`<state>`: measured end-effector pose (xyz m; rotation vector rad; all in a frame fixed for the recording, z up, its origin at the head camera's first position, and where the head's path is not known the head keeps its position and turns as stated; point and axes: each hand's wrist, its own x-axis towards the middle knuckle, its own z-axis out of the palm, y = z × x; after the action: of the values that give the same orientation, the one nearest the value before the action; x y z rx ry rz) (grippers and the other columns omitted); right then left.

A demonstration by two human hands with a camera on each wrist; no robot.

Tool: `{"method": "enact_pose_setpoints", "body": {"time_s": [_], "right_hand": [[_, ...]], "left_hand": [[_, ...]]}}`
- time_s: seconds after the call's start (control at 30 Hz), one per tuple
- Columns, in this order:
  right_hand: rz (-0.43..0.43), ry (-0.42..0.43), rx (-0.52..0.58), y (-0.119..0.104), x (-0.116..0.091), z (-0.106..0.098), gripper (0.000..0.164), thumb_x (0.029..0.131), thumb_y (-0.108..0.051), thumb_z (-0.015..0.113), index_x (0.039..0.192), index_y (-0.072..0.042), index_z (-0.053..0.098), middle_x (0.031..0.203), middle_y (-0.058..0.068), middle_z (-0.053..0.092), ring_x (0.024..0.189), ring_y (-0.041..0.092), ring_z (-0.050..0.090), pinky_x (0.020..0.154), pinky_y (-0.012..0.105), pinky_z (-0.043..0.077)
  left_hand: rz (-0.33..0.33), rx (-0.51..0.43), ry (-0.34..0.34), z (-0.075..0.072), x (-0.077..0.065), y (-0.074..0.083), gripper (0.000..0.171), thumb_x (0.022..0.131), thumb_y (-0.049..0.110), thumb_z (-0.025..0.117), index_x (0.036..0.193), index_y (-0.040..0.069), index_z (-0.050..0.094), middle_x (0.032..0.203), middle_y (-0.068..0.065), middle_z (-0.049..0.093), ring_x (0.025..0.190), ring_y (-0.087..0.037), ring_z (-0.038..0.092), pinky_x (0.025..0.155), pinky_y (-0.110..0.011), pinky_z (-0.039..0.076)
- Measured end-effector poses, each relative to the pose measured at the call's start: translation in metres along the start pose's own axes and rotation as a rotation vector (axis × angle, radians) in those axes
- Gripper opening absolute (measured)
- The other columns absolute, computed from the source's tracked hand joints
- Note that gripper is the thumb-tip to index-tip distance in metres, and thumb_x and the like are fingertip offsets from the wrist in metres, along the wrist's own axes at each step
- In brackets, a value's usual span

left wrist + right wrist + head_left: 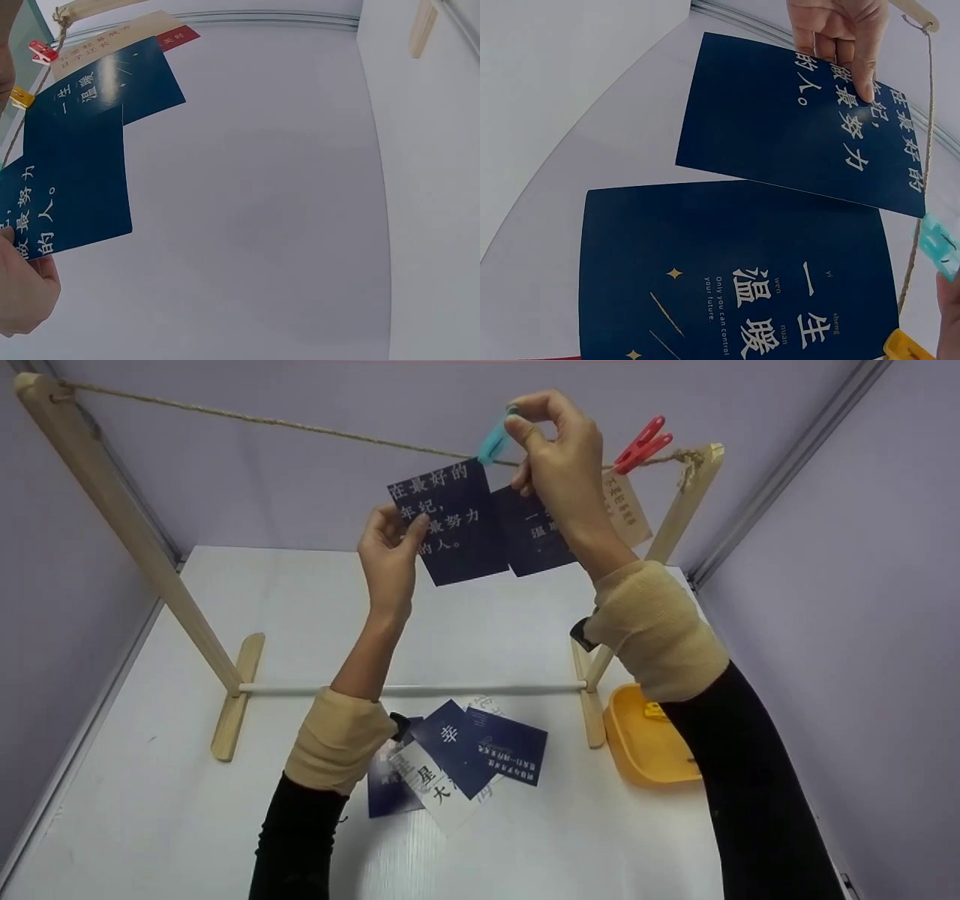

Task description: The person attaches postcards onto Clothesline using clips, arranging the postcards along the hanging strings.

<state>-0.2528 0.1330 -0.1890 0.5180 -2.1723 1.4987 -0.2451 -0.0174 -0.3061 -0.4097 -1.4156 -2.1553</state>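
Note:
My left hand [388, 562] pinches the left edge of a dark blue card [469, 547] with white lettering, thumb in front. Up at the rope [300, 427], my right hand [566, 457] pinches a teal clothespin [495, 439] by its handle end, with its jaws at the card's upper right corner. Whether the peg grips both card and rope, I cannot tell. A second blue card [667, 255] hangs beside it from a yellow clothespin [907, 346], partly behind my right hand in the head view. Farther right, a red clothespin [641, 446] holds a beige card [628, 510].
Wooden posts [139, 532] carry the rope on both sides, joined low down by a white rod [480, 688]. Several overlapping blue and white cards [450, 742] lie on the white table [172, 810]. A yellow bin [626, 757] sits at right, partly behind my right sleeve.

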Motion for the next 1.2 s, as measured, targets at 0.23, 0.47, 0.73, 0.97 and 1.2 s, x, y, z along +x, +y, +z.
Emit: {"method": "enact_pose_setpoints", "body": {"time_s": [0.23,0.47,0.73,0.97,1.2], "right_hand": [[0.009,-0.024,-0.037,0.002,0.002,0.004,0.024,0.077,-0.023,0.052,0.096,-0.009,0.054,0.088,0.001,0.052,0.042,0.017,0.045,0.041,0.022,0.038],[0.016,-0.071,-0.038,0.003,0.004,0.01,0.026,0.078,-0.025,0.052,0.099,-0.011,0.054,0.09,-0.001,0.052,0.043,0.016,0.046,0.042,0.021,0.039],[0.044,-0.106,-0.03,0.0,-0.001,0.001,0.029,0.08,-0.025,0.049,0.106,-0.01,0.051,0.096,0.0,0.049,0.047,0.018,0.049,0.044,0.022,0.041],[0.085,-0.126,-0.018,-0.01,-0.011,-0.012,0.031,0.083,-0.02,0.048,0.111,-0.007,0.047,0.103,0.004,0.047,0.055,0.02,0.051,0.049,0.023,0.044],[0.102,-0.133,-0.025,-0.008,-0.014,-0.024,0.032,0.083,-0.02,0.048,0.113,-0.008,0.046,0.107,0.005,0.045,0.058,0.021,0.052,0.055,0.024,0.045]], "left_hand": [[0.017,0.02,0.012,-0.001,0.004,0.003,0.02,0.076,-0.001,0.054,0.094,-0.005,0.047,0.088,-0.014,0.053,0.083,-0.023,0.05,0.075,-0.03,0.04],[0.021,0.04,0.038,-0.005,0.005,0.002,0.019,0.076,0.0,0.054,0.094,-0.005,0.047,0.087,-0.014,0.053,0.082,-0.022,0.05,0.075,-0.029,0.04],[0.014,0.035,0.015,-0.001,0.008,-0.018,0.023,0.077,0.004,0.053,0.097,-0.004,0.046,0.09,-0.012,0.054,0.084,-0.022,0.051,0.075,-0.029,0.04],[0.001,0.046,0.003,0.009,0.007,-0.038,0.022,0.077,0.006,0.055,0.096,-0.002,0.047,0.088,-0.01,0.054,0.081,-0.02,0.052,0.073,-0.029,0.042],[-0.026,0.078,-0.039,0.023,0.0,-0.04,0.019,0.078,0.002,0.053,0.094,-0.003,0.047,0.088,-0.01,0.054,0.083,-0.017,0.052,0.074,-0.027,0.041]]}}
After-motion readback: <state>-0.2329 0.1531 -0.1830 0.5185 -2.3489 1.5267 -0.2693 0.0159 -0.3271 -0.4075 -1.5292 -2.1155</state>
